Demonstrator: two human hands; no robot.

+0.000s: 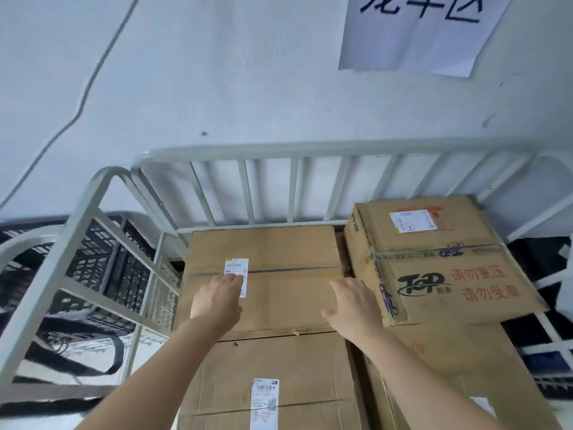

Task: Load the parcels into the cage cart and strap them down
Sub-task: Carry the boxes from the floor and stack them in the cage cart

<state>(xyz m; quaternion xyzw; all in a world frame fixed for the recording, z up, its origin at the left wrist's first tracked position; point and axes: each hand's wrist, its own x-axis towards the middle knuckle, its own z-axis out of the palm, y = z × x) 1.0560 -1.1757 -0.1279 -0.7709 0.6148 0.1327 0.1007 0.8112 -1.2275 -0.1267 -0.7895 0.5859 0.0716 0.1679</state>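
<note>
Several cardboard parcels fill the grey metal cage cart. My left hand lies flat on the far left parcel, its fingertips on that parcel's white label. My right hand rests open on the same parcel's right part, beside a printed box that sits tilted on a lower parcel. A nearer parcel with a white label lies below my forearms. No strap is in view.
The cart stands against a pale wall with a paper sign and a dark cable. Black plastic crates and dark straps or bands lie left of the cart's side rail.
</note>
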